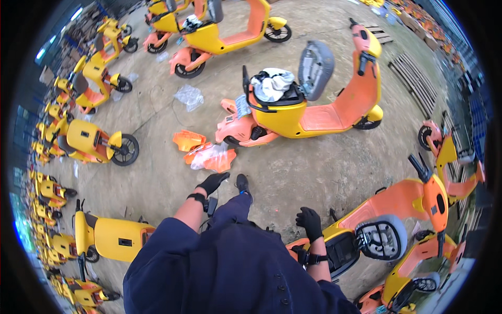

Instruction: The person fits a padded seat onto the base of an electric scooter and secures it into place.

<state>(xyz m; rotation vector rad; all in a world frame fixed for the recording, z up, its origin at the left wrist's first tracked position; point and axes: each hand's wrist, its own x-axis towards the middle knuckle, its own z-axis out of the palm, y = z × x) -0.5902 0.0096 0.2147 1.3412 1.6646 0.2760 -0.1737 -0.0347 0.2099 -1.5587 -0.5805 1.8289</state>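
Over concrete [285, 183], the right hand [309, 223] hangs loosely curled.

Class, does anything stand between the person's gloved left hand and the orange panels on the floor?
Nothing visible stands between the left hand and the orange panels; only floor shows in the gap. Clear plastic wrapping, though, lies over part of the panels.
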